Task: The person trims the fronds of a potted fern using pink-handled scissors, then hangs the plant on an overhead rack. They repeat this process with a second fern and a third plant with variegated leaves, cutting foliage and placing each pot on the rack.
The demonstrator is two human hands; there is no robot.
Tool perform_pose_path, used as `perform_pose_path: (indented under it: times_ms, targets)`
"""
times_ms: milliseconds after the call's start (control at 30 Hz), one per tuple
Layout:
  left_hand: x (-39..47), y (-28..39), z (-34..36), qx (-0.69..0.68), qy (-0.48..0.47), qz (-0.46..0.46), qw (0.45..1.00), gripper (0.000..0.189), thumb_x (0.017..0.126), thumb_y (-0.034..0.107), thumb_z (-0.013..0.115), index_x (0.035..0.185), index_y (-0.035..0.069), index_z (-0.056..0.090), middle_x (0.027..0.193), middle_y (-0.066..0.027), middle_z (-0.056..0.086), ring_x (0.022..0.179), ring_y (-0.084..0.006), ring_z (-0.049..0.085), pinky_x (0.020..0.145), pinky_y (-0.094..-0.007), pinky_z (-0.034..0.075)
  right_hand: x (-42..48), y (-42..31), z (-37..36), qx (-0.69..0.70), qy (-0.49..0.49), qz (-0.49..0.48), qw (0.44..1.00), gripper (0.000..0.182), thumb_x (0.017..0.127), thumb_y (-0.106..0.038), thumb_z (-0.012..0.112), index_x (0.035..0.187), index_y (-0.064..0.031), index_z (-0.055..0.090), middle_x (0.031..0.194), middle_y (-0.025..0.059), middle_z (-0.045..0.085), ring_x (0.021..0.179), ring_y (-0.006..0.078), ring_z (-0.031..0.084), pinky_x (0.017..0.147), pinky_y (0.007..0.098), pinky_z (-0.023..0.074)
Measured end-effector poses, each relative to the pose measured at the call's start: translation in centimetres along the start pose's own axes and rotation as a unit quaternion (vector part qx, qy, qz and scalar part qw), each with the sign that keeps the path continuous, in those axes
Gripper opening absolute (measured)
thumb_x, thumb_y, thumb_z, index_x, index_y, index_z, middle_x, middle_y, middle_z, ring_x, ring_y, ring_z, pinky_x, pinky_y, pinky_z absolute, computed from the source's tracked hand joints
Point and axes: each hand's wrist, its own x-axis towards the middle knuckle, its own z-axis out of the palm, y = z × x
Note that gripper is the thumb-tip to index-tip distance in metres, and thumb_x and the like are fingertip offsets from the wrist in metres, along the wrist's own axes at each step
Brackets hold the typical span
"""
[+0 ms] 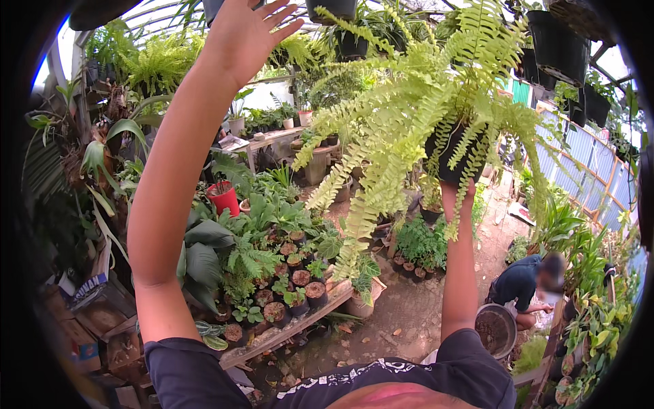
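Observation:
My right hand (457,191) holds a black plastic plant pot (454,151) up from beneath, its fingers mostly hidden by the pot and hanging fronds. A large light-green sword fern (409,112) grows from this pot and spreads widely to the left and upward. My left hand (250,33) is raised high at the top, palm showing and fingers apart, with nothing visible in it. Just above and beside that hand hang dark pots (332,10), partly cut off by the picture's rim.
A wooden bench (327,301) carries many small potted plants and a red pot (223,198). At right, a person (521,283) crouches beside a large round tub (495,331). More black pots (557,48) hang at upper right. Leafy plants (595,332) line the right edge.

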Motion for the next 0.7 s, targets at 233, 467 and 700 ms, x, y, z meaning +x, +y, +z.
perform_pose_path:
  times_ms: [233, 467, 700]
  targets:
    - [-5.1, -7.2, -1.6, 0.24, -0.036, -0.033, 0.97, 0.068, 0.102, 0.04, 0.053, 0.151, -0.002, 0.031, 0.145, -0.0221, 0.047, 0.138, -0.0309, 0.044, 0.114, -0.0428, 0.038, -12.8, 0.5, -3.8, 0.024, 0.069, 0.112, 0.991, 0.082, 0.078, -0.044, 0.082, 0.141, -0.0038, 0.048, 0.138, 0.0081, 0.056, 0.124, 0.0264, 0.057, 0.111, 0.0441, 0.0445]
    - [-6.2, -14.7, -0.3, 0.289, -0.085, -0.149, 0.942, 0.07, 0.103, 0.047, 0.049, 0.151, -0.001, 0.03, 0.151, -0.019, 0.042, 0.14, -0.0288, 0.042, 0.117, -0.0432, 0.032, -22.3, 2.5, -4.9, 0.106, 0.074, 0.214, 0.968, 0.08, 0.08, -0.045, 0.081, 0.141, -0.0041, 0.048, 0.139, 0.0079, 0.056, 0.125, 0.026, 0.057, 0.111, 0.0438, 0.0448]
    - [-6.0, -20.4, 3.2, 0.303, -0.086, -0.269, 0.91, 0.102, 0.094, 0.067, 0.051, 0.158, 0.0, 0.009, 0.163, -0.0238, 0.017, 0.151, -0.0323, 0.022, 0.122, -0.0537, 0.013, -27.1, 5.5, -5.1, 0.176, 0.065, 0.283, 0.941, 0.079, 0.081, -0.045, 0.079, 0.142, -0.0044, 0.049, 0.14, 0.0077, 0.056, 0.125, 0.0256, 0.057, 0.11, 0.0435, 0.045]
